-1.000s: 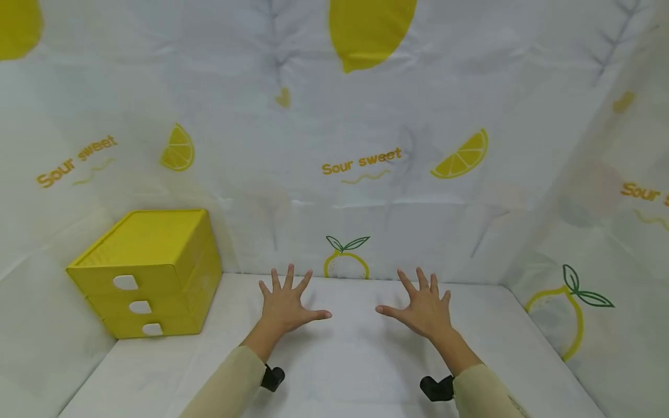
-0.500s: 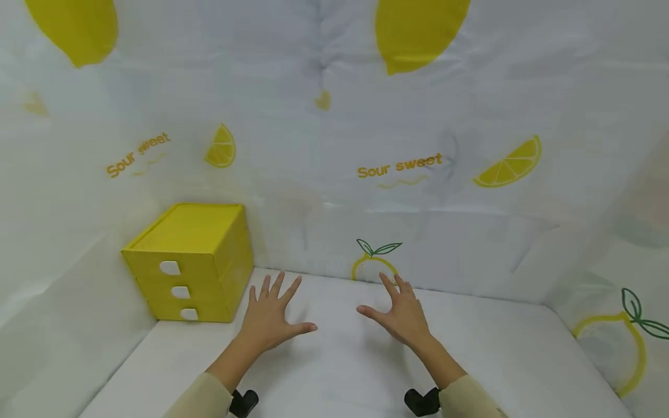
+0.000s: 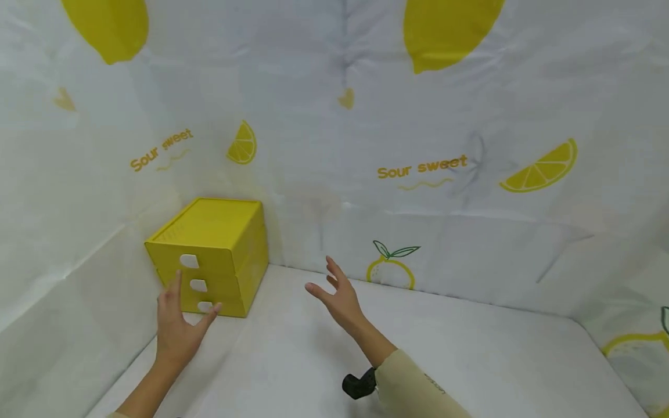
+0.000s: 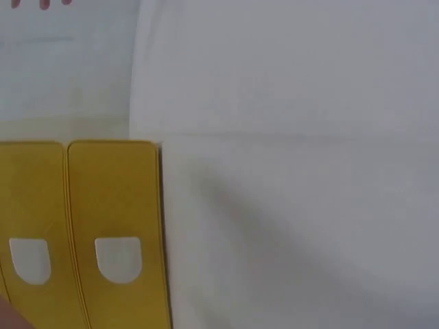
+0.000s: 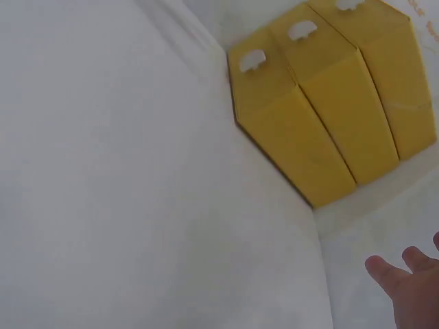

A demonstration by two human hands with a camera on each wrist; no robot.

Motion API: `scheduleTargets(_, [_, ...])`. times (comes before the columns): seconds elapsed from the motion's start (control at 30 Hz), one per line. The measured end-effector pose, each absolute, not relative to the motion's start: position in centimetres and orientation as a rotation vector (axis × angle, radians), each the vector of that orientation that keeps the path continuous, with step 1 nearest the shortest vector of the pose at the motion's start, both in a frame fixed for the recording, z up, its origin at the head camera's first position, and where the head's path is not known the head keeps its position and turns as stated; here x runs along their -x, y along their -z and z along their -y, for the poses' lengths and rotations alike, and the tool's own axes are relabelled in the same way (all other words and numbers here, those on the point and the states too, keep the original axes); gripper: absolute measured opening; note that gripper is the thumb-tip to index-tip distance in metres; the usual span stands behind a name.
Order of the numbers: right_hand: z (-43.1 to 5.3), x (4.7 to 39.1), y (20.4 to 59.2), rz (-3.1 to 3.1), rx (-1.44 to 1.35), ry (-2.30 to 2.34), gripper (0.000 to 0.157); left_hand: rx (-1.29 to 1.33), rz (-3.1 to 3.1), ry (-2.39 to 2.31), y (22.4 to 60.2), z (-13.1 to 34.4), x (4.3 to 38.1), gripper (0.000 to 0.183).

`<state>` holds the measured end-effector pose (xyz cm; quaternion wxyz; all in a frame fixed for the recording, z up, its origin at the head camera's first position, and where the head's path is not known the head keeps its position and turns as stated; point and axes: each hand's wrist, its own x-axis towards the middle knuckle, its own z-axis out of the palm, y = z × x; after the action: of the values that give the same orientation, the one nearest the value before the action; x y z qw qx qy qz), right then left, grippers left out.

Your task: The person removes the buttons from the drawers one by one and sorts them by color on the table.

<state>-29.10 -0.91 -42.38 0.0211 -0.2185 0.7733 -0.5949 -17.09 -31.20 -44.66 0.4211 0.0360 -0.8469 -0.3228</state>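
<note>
A yellow three-drawer box (image 3: 214, 223) with white tabs on its drawer fronts stands at the back left of the white table. In the head view my left hand (image 3: 179, 331) overlaps the lower front of the box, fingers up and thumb spread toward the bottom tab (image 3: 205, 306); it holds nothing. My right hand (image 3: 342, 302) hovers over the table to the right of the box, fingers loosely extended and nothing in them. The left wrist view shows drawer fronts (image 4: 116, 205) close by; the right wrist view shows the front and side of the box (image 5: 322, 103) beyond my fingers (image 5: 384, 271).
White sheeting (image 3: 313, 145) printed with lemons and lettering rises behind the table and along its left side. The white tabletop (image 3: 444, 348) extends to the right of the box. A black wrist-worn device (image 3: 359, 383) sits under my right wrist.
The head view has turned left, so the box appears nearer the middle. My left hand has moved left to the front of the box; my right hand has shifted left, its fingers less spread.
</note>
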Motion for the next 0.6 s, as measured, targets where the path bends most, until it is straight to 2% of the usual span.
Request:
scheduleTargets(0.2, [7.4,29.4,41.0,-2.116,0.748,1.938,0.090,-0.294,2.146,1.050,42.3,35.0,20.1,0.116])
scheduleTargets(0.3, [10.2,29.6,40.7,-2.072,0.761,1.912,0.091,-0.346,2.154,1.115,41.8,36.5,21.1,0.115])
scheduleTargets(0.5, [13.9,29.7,41.5,-2.055,0.700,1.906,0.091,-0.422,2.166,1.231,42.5,38.4,21.6,0.118])
scheduleTargets(0.6, [15.2,29.7,42.3,-2.073,0.667,1.876,0.093,-0.493,2.162,1.270,43.1,39.0,21.7,0.113])
